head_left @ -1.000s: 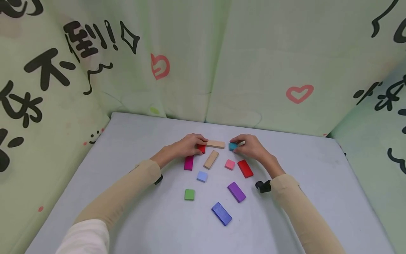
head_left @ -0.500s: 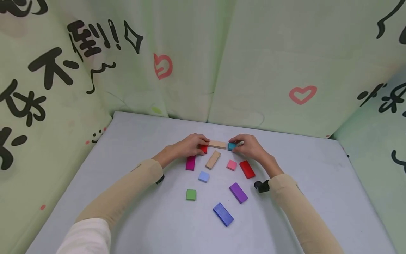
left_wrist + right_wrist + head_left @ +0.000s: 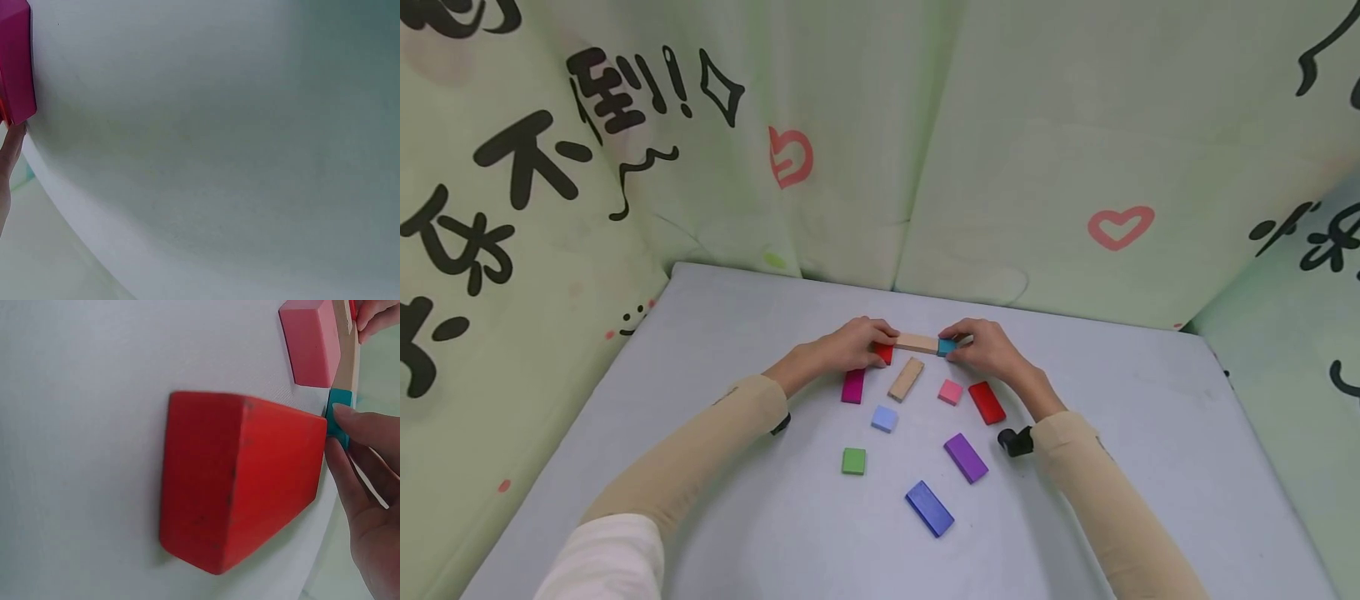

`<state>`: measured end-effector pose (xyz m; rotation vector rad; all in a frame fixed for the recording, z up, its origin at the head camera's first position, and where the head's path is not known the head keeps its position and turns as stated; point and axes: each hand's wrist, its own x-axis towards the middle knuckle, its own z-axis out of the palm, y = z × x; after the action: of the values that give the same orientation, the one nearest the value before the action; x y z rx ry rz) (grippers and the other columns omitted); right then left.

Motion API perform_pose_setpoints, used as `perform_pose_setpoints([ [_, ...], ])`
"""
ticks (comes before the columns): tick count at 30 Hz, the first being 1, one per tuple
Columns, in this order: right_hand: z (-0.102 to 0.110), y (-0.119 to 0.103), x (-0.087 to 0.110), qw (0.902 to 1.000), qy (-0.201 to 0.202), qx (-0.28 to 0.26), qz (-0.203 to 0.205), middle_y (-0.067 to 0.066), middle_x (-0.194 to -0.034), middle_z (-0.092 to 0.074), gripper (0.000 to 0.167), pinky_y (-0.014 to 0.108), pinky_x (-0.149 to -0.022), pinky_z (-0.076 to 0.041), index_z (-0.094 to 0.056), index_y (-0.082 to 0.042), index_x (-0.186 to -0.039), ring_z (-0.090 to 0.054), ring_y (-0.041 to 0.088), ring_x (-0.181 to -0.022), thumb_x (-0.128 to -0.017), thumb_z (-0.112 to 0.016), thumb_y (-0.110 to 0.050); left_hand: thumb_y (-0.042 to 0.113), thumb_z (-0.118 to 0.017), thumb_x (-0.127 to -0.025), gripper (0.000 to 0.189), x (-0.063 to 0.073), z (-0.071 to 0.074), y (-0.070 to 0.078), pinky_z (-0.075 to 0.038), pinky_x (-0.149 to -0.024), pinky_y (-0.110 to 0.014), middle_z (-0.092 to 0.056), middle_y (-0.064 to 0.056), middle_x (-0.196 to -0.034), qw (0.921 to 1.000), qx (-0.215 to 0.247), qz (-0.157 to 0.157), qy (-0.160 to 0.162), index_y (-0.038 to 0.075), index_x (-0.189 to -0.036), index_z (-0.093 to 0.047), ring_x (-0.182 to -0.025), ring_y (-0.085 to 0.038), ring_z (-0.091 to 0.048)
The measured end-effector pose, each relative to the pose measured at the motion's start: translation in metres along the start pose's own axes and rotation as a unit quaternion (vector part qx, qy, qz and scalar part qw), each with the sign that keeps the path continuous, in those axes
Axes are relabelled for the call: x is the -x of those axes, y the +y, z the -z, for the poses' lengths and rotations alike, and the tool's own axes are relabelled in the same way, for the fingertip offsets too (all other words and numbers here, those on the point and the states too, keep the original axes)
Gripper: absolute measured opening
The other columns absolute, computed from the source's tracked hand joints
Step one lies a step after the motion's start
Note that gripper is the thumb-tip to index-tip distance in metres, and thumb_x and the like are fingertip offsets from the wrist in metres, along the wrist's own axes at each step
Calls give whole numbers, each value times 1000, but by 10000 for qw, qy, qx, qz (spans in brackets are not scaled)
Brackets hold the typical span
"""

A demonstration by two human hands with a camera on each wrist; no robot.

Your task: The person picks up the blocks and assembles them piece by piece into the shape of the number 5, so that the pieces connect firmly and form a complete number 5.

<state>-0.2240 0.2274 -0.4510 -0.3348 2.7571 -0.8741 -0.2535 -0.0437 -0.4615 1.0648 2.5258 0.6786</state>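
At the far side of the table, my left hand (image 3: 853, 343) holds a small red block (image 3: 885, 353) between thumb and fingers, against the left end of a long plain wooden block (image 3: 917, 343). A teal block (image 3: 946, 347) is pinched by my right hand (image 3: 988, 346) at that wooden block's right end. In the right wrist view the teal block (image 3: 340, 397) sits in line with the wood, thumb on one side and a finger on the other. A magenta block (image 3: 853, 387) lies just below my left hand; the left wrist view shows only its edge and some fingers.
Nearer me lie a second wooden block (image 3: 906, 379), a pink block (image 3: 951, 392), a larger red block (image 3: 987, 402), a light blue block (image 3: 884, 418), a green block (image 3: 853, 461), a purple block (image 3: 966, 457) and a dark blue block (image 3: 929, 508). A printed curtain (image 3: 850, 208) surrounds the table.
My right hand has moved slightly left with the teal block, closing the small gap to the wooden block's end. My left hand keeps its hold on the red block.
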Motion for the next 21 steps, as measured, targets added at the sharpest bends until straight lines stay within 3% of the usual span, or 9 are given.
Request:
perform_pose_setpoints([
  [21, -3, -3, -2, 10000, 82, -1, -28, 19, -124, -67, 40, 46, -96, -59, -68, -2, -131, -63, 35, -113, -92, -76, -7, 11, -73, -96, 46, 2, -1, 3, -47, -112, -39, -56, -10, -150, 9999, -125, 2, 62, 1, -140, -62, -134, -28, -52],
])
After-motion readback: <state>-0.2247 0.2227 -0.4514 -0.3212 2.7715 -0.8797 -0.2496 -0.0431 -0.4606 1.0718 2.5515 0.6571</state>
